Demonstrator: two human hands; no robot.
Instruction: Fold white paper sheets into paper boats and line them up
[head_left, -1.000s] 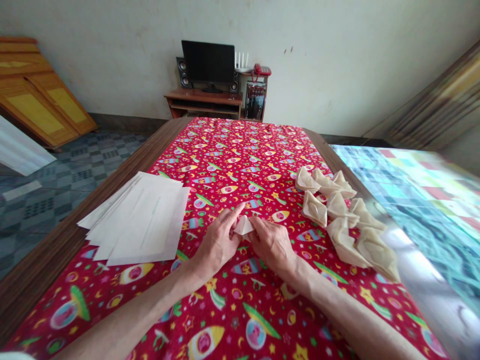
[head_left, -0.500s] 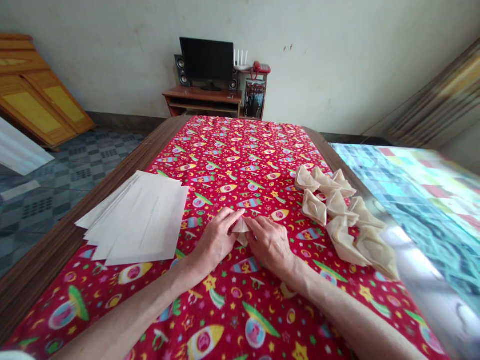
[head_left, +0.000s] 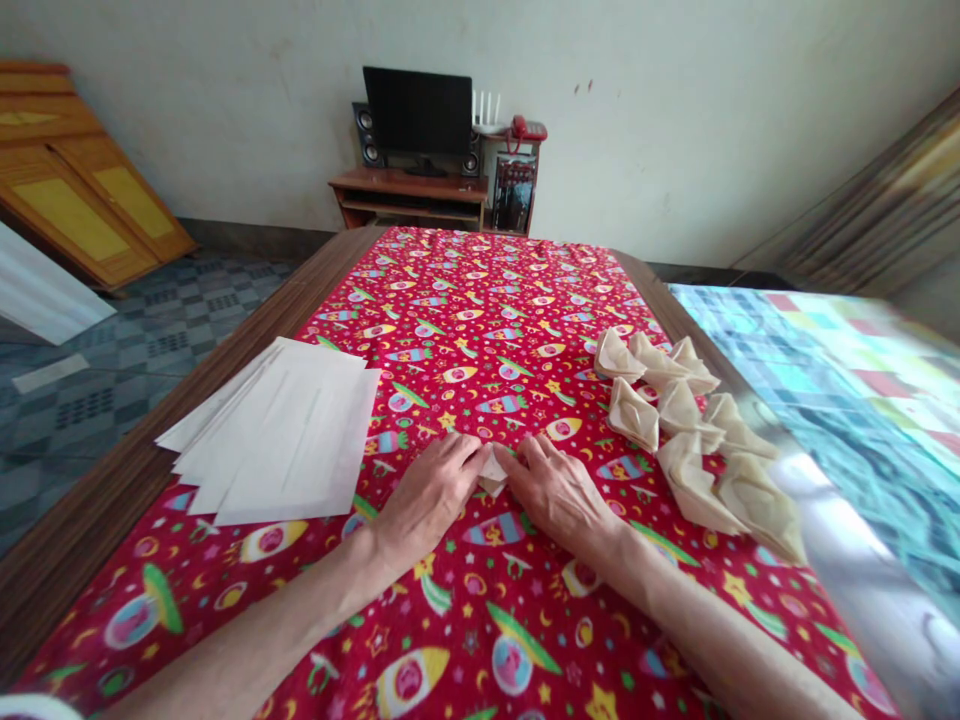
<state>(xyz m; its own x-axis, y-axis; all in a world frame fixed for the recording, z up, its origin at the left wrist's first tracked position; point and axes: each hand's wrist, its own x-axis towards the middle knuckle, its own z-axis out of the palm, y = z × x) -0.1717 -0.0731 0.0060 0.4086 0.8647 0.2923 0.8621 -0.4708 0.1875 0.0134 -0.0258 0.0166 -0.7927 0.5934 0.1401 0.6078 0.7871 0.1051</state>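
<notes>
Pinching a small folded paper (head_left: pixel 492 468) from both sides
My left hand (head_left: pixel 439 482) and right hand (head_left: pixel 559 488) curl inward, knuckles up, fingers closed.

Soft light from the right; patterned cover (head_left: pixel 832 390) pale, blurred, stretched.

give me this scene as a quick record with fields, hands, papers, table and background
left hand: left hand, fingers at the left side of the small folded paper
right hand: right hand, fingers at its right side
left of hands: overlapping white sheets, fanned out
right of hands: cream folded pieces, grouped close together
surface: red patterned cloth over a brown table
background: dark monitor on a desk
</notes>
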